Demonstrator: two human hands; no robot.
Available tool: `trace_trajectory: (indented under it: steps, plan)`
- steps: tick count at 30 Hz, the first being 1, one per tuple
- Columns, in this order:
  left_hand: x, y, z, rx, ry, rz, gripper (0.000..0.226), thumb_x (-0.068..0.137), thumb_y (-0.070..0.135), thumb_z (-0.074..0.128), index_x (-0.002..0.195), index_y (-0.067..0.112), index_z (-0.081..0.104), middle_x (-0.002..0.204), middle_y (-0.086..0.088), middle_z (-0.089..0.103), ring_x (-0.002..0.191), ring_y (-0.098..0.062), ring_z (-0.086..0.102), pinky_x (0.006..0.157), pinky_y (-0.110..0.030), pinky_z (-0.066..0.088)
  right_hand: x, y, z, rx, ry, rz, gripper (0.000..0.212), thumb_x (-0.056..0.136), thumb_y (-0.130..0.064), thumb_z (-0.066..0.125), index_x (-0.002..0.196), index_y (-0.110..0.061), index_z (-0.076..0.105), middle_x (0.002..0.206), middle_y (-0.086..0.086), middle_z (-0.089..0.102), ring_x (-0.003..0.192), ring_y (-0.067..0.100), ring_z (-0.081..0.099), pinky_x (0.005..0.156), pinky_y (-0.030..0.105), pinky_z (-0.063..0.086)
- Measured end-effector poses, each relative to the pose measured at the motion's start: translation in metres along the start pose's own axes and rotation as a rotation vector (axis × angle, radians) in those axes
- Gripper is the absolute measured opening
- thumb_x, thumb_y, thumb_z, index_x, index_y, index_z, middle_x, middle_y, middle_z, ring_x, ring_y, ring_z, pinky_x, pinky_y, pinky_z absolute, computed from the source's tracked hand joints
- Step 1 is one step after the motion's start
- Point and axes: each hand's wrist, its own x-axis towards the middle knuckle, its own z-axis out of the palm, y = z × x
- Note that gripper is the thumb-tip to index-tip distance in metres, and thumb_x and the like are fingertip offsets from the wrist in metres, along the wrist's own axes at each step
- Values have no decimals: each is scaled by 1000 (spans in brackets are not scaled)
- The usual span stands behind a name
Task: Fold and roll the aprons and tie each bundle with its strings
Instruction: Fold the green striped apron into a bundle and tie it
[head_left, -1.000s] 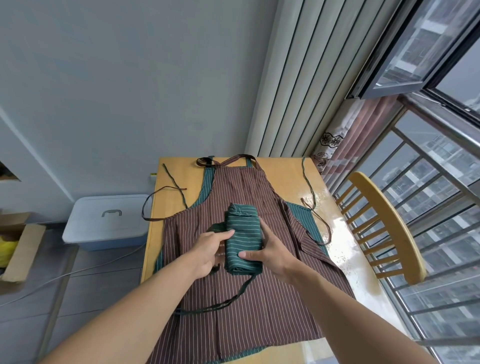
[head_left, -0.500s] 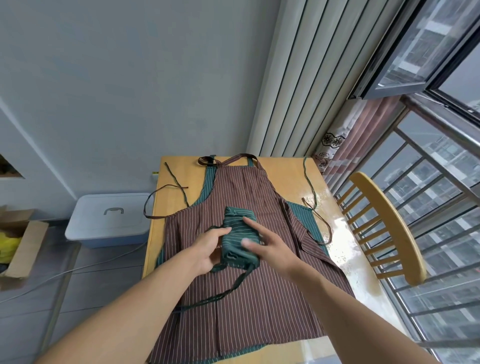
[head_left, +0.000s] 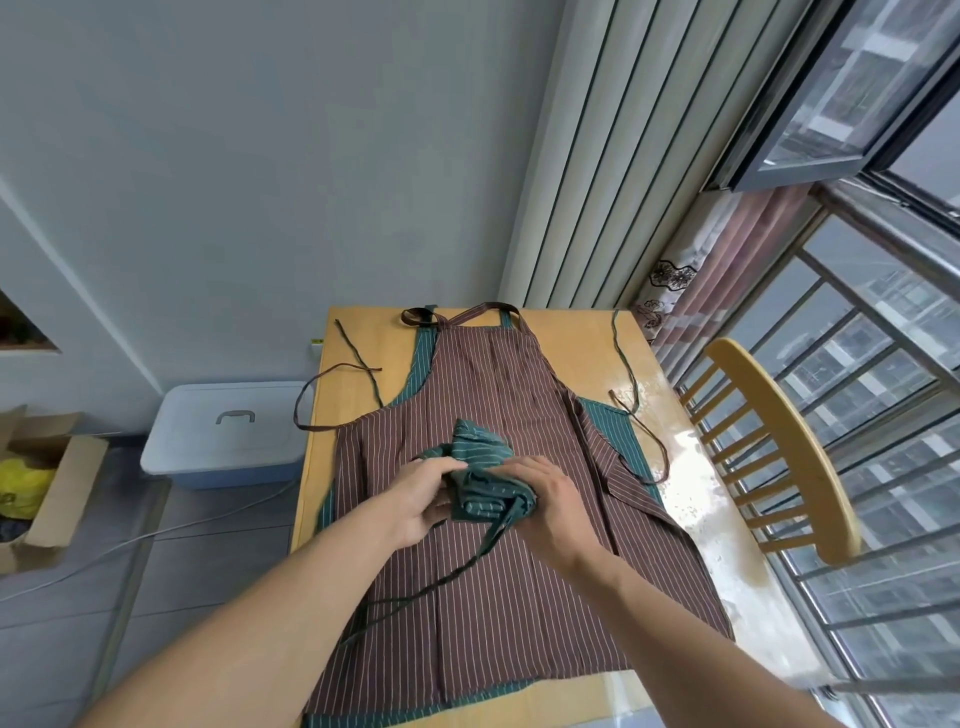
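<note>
On top of the brown striped apron (head_left: 498, 545) spread flat over the tabletop (head_left: 576, 338), the green rolled bundle (head_left: 480, 467) has been lifted and tilted; a second ago it lay flat and neat between both hands, now its far end stands up and the roll looks looser. Left hand (head_left: 423, 499) has its fingers curled on the bundle's left side, right hand (head_left: 550, 493) clasps the near right end. One green string (head_left: 441, 582) trails from under the right hand toward the near edge. My judgement: rolling is done and wrapping the string around the bundle is starting, with the brown apron untouched
</note>
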Motion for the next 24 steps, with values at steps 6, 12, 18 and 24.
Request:
trace_trajectory:
  steps: [6, 12, 18, 24]
  plan:
    - [-4, -5, 2, -130, -78, 75, 29, 101, -7, 42, 126, -10, 55, 112, -27, 72, 95, -34, 73, 75, -42, 62, 0, -12, -14, 347, -114, 314, 35, 92, -57, 62, 104, -25, 70, 102, -9, 69, 99, 14, 65, 84, 39, 58]
    - [-6, -6, 0, -126, -150, 117, 31, 98, -12, 40, 120, -6, 61, 110, -25, 72, 88, -28, 71, 76, -39, 60, 4, -13, -23, 569, -106, 432, 18, 98, -25, 66, 103, -7, 67, 91, -5, 76, 86, 9, 73, 75, 23, 56]
    - [-14, -4, 3, -78, -232, 126, 36, 96, -14, 38, 113, 0, 66, 99, -19, 73, 85, -26, 70, 74, -36, 59, 8, -12, -24, 672, -20, 587, 25, 88, -14, 77, 104, -1, 63, 102, 12, 73, 86, 19, 72, 71, 25, 59]
    - [-17, -8, 1, -108, -431, 65, 40, 80, 2, 53, 118, -3, 61, 106, -23, 65, 91, -31, 65, 82, -40, 60, 12, -3, -28, 848, -29, 719, 24, 89, 7, 67, 100, -8, 52, 101, 13, 67, 87, 24, 70, 80, 42, 61]
